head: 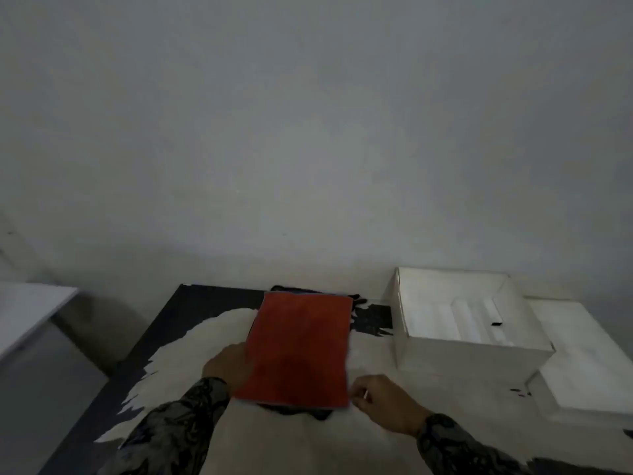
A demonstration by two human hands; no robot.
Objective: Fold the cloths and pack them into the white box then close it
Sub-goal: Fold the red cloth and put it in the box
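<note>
A red cloth (299, 347), folded to a flat rectangle, lies on the table in front of me, over a darker cloth (294, 410) that shows only at its edges. My left hand (227, 366) holds the red cloth's left edge, its fingers hidden under the fabric. My right hand (376, 397) pinches the cloth's near right corner. The open white box (472, 354) stands to the right, with white contents inside. Its lid (582, 365) lies flat behind and to the right of it.
The table wears a black and white patterned cover (191, 341). A white table (30, 306) stands at the left, apart from this one. A plain grey wall rises right behind the table.
</note>
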